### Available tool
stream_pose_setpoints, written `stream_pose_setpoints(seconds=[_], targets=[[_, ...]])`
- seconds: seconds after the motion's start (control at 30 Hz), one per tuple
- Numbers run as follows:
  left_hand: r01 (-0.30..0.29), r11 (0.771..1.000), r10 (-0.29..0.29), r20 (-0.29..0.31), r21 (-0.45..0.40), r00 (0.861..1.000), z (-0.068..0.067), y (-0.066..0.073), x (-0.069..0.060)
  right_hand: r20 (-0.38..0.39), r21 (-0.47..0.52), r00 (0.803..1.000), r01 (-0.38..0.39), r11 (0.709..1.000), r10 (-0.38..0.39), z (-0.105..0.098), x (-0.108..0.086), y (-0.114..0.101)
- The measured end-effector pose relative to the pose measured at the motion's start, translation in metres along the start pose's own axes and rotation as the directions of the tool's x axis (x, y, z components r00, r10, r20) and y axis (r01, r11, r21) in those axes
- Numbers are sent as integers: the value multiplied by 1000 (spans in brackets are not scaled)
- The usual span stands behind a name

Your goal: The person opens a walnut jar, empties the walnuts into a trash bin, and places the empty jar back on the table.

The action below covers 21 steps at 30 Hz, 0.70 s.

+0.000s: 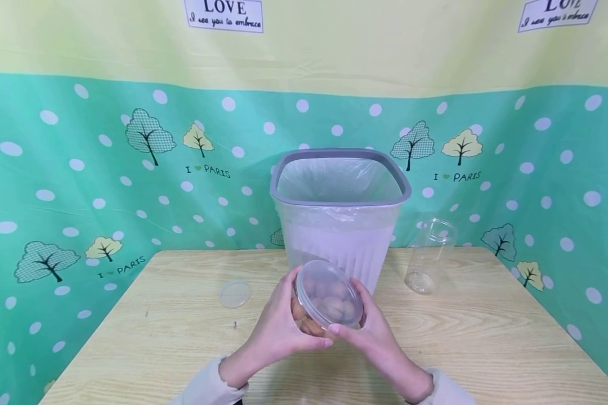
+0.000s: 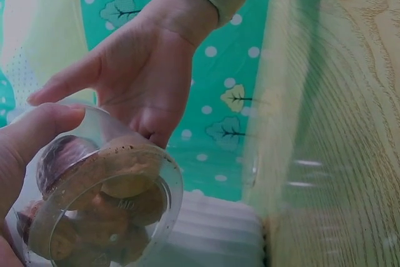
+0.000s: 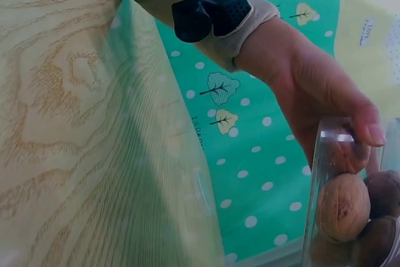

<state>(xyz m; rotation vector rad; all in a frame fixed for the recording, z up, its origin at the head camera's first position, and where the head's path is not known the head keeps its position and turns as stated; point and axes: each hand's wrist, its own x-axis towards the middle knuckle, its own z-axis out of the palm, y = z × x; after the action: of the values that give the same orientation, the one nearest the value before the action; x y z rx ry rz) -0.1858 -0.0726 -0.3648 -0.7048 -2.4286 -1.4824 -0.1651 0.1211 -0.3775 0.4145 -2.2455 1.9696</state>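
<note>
Both hands hold a clear plastic jar (image 1: 309,325) of walnuts, tilted, in the middle of the head view. A translucent lid (image 1: 331,289) covers its top. My left hand (image 1: 277,325) grips the jar's left side, its thumb along the lower edge. On the other side my right hand (image 1: 382,337) holds the jar at the lid, thumb on the near rim and fingers at the far edge. The left wrist view shows the jar's clear base (image 2: 115,217), with brown walnuts behind it. In the right wrist view, walnuts (image 3: 344,207) show through the wall.
Behind the hands stands a light bin (image 1: 342,236) with a grey rim and a plastic liner. A clear, uncovered jar (image 1: 425,259) stands right of it on the wooden table (image 1: 157,349). Left lies a loose translucent lid (image 1: 235,294). Patterned cloth (image 1: 223,214) hangs around the table.
</note>
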Motion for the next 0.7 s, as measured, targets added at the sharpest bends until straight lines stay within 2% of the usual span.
stream_pose_setpoints(seconds=[0.33,0.53,0.7], targets=[[10,997,-6,43,-80,999,-1,2,1,58,35,997,47,998,-49,-6,0,1],[19,989,-7,84,-143,996,-2,2,1,86,-1,991,101,995,-101,-10,1,3],[10,987,7,106,-159,994,-3,0,2,117,-14,986,122,992,-120,-14,3,4]])
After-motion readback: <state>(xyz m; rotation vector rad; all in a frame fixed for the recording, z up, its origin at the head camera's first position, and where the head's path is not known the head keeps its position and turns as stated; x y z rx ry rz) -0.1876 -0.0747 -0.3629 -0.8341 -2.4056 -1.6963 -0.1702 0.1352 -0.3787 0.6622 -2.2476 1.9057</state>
